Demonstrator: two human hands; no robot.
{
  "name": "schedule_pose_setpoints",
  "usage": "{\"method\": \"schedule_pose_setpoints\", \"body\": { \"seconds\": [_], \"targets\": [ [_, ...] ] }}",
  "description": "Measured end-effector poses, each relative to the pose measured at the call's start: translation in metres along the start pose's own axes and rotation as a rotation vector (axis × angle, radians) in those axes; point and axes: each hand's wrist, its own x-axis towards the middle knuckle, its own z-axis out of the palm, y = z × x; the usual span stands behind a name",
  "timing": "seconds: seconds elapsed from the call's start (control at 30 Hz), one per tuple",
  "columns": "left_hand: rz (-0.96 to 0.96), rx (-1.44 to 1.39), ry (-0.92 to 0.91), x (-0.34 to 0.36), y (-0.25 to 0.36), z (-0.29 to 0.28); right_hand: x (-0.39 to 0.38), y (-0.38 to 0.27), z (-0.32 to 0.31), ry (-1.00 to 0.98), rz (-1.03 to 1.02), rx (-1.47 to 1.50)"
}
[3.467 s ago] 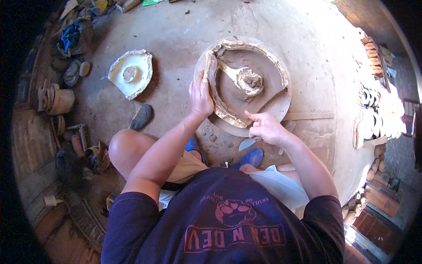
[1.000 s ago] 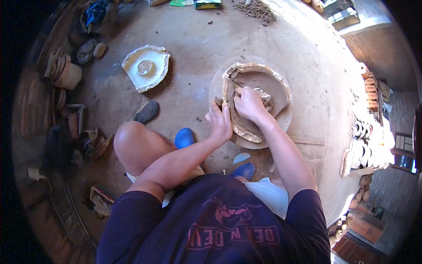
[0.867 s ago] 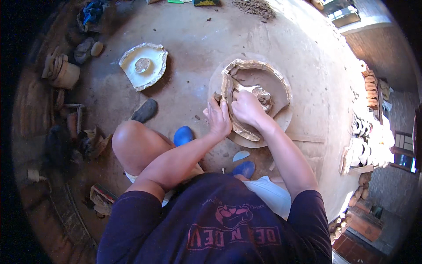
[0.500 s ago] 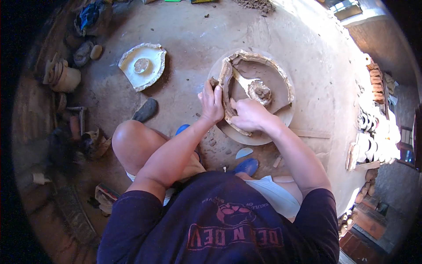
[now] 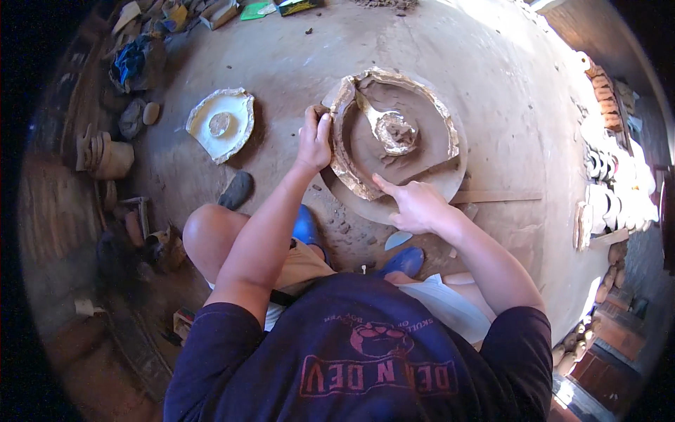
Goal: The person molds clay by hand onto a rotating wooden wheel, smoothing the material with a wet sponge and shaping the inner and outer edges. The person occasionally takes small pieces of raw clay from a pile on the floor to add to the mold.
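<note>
Clay-lined mould (image 5: 429, 126) on rd board (image 5: 446, 176), approx 12–1 o'clock; straight edge faces 5, long axis unclear. L hand (image 5: 315, 143) against its 9 side, R hand (image 5: 420, 207) index-out at 7; both grips: can't tell.

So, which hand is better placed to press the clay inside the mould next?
Likely the right hand: its index finger is at the clay, while the left hand rests outside, against the mould.
</note>
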Motion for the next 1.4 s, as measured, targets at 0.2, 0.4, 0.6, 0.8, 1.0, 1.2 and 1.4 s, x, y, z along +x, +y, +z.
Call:
{"method": "schedule_pose_setpoints", "body": {
  "seconds": [0.2,0.4,0.6,0.8,1.0,1.2,1.4],
  "targets": [
    [0.023,-0.026,-0.009,0.012,0.003,-0.001,0.003,0.011,0.045,0.238,0.032,0.063],
    [-0.042,0.004,-0.030,0.015,0.014,-0.001,0.011,0.038,0.052,0.270,-0.004,0.276],
    [-0.058,0.003,0.014,0.012,0.018,0.003,0.015,0.029,0.086,0.167,-0.029,0.759],
    [-0.024,0.019,0.060,0.010,-0.012,-0.004,0.028,0.000,0.073,0.050,-0.155,1.189],
    [-0.053,0.150,0.163,-0.005,0.005,-0.007,0.006,0.030,0.044,0.733,-0.193,1.578],
    [-0.126,0.199,0.220,-0.033,0.045,0.030,0.037,0.192,0.200,1.096,0.712,1.007],
    [-0.093,0.216,0.285,-0.037,0.035,0.015,0.083,0.137,0.218,1.302,0.291,1.944]
  ]
}}
